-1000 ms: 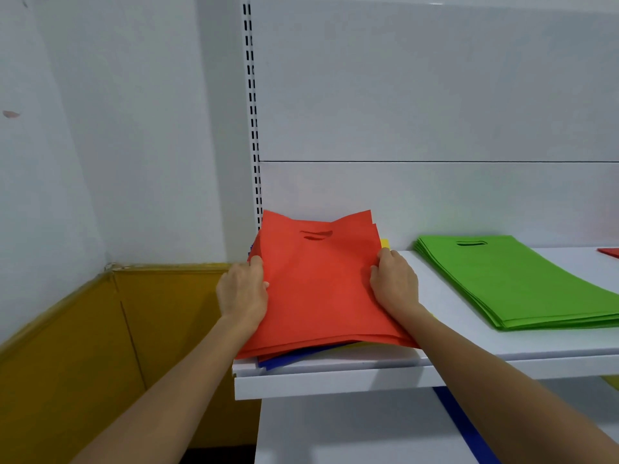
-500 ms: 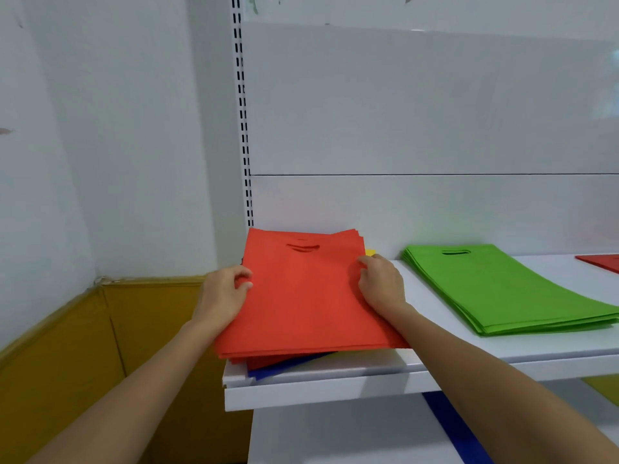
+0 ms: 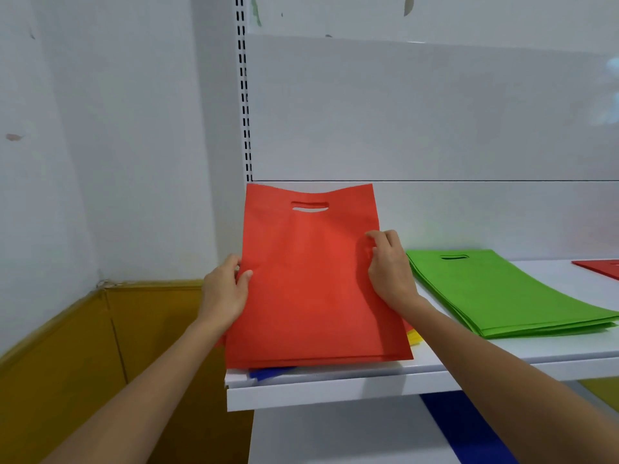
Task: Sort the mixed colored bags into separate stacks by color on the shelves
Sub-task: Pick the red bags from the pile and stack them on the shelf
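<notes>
2 hands (image 3: 225,293) tilt up flat orange bags (image 3: 311,283) with cut-out handles.

Two hands are in view: the left hand (image 3: 224,293) at 9 o'clock of the held bundle and the right hand (image 3: 390,266) at 3 o'clock of it. The one bundle of orange-red bags (image 3: 311,279) shows several lower edges, but the exact number cannot be told. One stack of green bags (image 3: 502,293) has layers too thin to count. One red bag (image 3: 599,267) corner shows at far 3 o'clock. One blue bag (image 3: 268,373) edge and one yellow bag (image 3: 414,337) edge peek out. One shelf (image 3: 335,386) carries them all.
</notes>
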`<state>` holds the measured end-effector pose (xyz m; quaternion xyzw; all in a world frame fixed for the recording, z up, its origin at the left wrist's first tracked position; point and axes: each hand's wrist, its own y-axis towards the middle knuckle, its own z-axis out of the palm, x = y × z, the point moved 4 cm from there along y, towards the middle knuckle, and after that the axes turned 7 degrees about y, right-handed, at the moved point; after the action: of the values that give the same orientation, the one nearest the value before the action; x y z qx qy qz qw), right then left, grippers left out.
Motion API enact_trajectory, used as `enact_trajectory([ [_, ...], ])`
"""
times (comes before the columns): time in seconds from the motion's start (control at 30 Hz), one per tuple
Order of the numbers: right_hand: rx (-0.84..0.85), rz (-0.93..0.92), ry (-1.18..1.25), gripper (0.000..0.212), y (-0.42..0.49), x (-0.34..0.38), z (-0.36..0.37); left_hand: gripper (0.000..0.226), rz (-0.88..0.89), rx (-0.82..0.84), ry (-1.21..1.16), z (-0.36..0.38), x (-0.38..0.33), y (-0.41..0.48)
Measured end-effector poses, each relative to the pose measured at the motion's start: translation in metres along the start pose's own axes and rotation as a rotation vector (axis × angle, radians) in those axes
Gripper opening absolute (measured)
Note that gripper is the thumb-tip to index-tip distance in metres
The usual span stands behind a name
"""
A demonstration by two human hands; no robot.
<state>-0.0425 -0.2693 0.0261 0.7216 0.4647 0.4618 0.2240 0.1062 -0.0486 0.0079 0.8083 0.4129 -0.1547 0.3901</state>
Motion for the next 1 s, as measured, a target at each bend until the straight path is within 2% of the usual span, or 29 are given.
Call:
enact_trajectory([
  [0.1,0.016,0.051,-0.062,0.037,-0.005,-0.009,-0.004,0.020,0.009,0.012,0.034,0.001,-0.002,-0.004],
  [0.23,0.029,0.103,-0.098,0.037,-0.009,-0.020,-0.011,0.033,-0.003,0.012,-0.042,0.003,-0.013,-0.007],
  [0.37,-0.025,0.096,-0.088,0.039,-0.009,-0.026,-0.020,0.052,-0.005,0.110,-0.178,0.011,-0.020,-0.010],
  [0.47,-0.053,0.068,-0.097,0.040,-0.008,-0.025,-0.026,0.054,0.028,0.082,-0.150,0.011,-0.023,-0.013],
  [0.67,0.001,0.122,-0.242,0.038,-0.013,-0.041,-0.055,0.025,0.291,0.040,-0.008,0.024,-0.051,-0.010],
  [0.8,-0.007,0.148,-0.440,0.035,-0.017,-0.073,-0.115,0.027,0.441,0.085,0.011,0.065,-0.100,-0.014],
  [1.0,-0.074,0.337,-0.626,0.036,-0.033,-0.135,-0.242,0.037,0.641,0.196,-0.090,0.139,-0.223,-0.039],
])
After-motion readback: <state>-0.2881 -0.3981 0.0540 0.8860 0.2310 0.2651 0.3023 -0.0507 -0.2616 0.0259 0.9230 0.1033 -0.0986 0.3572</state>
